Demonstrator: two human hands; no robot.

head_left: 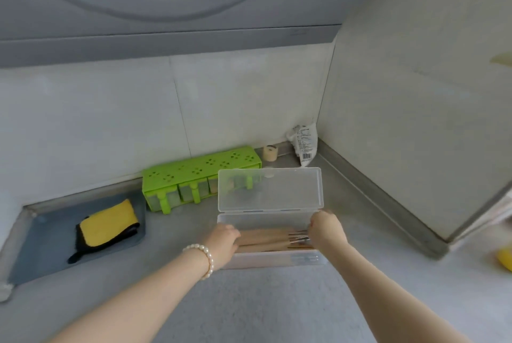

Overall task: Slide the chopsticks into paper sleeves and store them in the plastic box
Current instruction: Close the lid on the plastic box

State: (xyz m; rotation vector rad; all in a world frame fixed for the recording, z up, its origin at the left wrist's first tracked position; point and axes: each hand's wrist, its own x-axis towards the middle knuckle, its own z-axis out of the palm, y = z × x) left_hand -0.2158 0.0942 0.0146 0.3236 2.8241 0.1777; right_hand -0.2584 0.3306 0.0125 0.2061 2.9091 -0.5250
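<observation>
A clear plastic box (277, 261) stands on the grey counter with its lid (270, 190) raised upright at the back. Inside lie several chopsticks in brown paper sleeves (266, 238), their metal ends showing toward the right. My left hand (221, 244), with a pearl bracelet on the wrist, reaches into the box's left end over the sleeves. My right hand (327, 229) is at the right end, fingers curled down over the metal tips. The fingertips of both hands are hidden, so the exact grip is unclear.
A green spice rack (199, 176) stands behind the box against the tiled wall. A yellow-and-black cloth (108, 223) lies in a sunken tray at the left. A small beige roll (270, 153) and a white bag (304, 143) sit in the back corner. A range hood hangs overhead.
</observation>
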